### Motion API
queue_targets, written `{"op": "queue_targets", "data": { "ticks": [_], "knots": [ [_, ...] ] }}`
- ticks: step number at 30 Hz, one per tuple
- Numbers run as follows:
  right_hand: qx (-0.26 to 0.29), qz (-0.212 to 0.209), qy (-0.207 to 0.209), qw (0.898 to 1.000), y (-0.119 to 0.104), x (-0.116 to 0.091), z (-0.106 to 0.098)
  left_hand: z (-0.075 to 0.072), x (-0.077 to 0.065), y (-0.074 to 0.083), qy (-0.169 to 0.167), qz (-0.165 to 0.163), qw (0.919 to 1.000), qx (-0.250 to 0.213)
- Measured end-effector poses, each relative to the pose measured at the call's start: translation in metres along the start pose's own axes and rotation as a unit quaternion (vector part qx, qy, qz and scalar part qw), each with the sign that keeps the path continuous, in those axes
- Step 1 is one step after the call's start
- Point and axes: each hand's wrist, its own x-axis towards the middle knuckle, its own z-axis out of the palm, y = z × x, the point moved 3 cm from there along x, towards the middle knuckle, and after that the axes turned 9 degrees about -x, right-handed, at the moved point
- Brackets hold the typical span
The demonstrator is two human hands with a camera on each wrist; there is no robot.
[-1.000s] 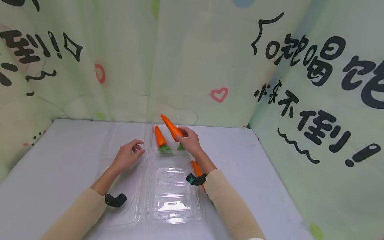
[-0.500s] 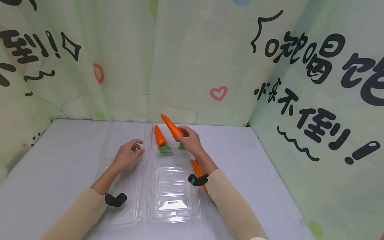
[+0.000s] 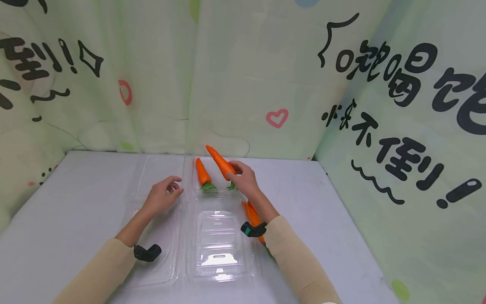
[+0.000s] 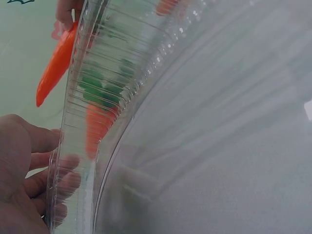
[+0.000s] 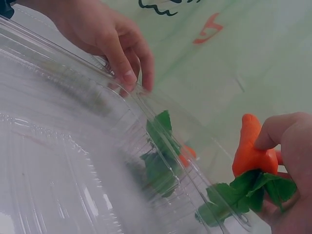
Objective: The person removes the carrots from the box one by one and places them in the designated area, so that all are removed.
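In the head view my right hand [image 3: 244, 179] pinches an orange toy carrot [image 3: 220, 162] near its green-leaf end, tip pointing away to the upper left. Another carrot [image 3: 202, 171] lies at the far end of the clear plastic container [image 3: 219, 236], leaves towards me. My left hand [image 3: 161, 195] is beside the container's left rim, fingers loosely bent and apart. In the left wrist view its fingertips [image 4: 68, 180] show partly through clear plastic. The right wrist view shows the held carrot's leaves [image 5: 258, 190] at the container's edge.
Several more carrots [image 3: 253, 217] lie right of the container, partly hidden under my right forearm. A clear lid-like half [image 3: 155, 270] spreads out to the left on the white table [image 3: 76, 211]. A printed curtain [image 3: 235, 76] stands behind and at the sides.
My right hand and the carrot in it have shifted slightly to the right. More of the carrots beside the container show. The left hand has stayed in place.
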Motion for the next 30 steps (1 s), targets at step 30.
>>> {"op": "queue_targets", "data": {
  "ticks": [30],
  "knots": [
    [0.004,0.019,0.012,1.0,0.0073,-0.0054,-0.0086,0.0019,-0.0025,0.0004,0.001,0.004,1.0,0.001]
  ]
}}
